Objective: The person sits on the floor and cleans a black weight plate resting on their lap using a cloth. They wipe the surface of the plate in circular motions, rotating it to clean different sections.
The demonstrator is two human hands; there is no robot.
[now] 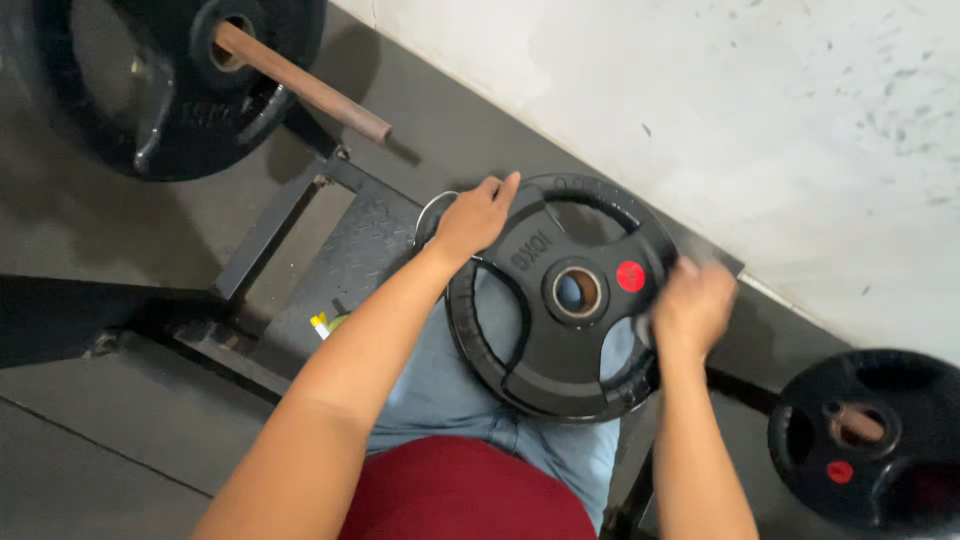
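Head-worn, looking steeply down from close above at lap and floor (pixel 120 420). White wall (pixel 700 110) at one o'clock, loaded rusty bar (pixel 300 82) at eleven. No second view.

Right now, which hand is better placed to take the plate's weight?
Probably the left hand: its fingers curl over the rim of the black weight plate. The right hand is blurred at the opposite edge, grip unclear.

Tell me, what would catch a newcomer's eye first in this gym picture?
Most striking is the black weight plate with a red dot, held in the middle over the person's jeans. The left hand grips its upper left rim; the right hand, blurred, is at its right edge. Two more plates sit on pegs: a large one top left, a smaller one bottom right.
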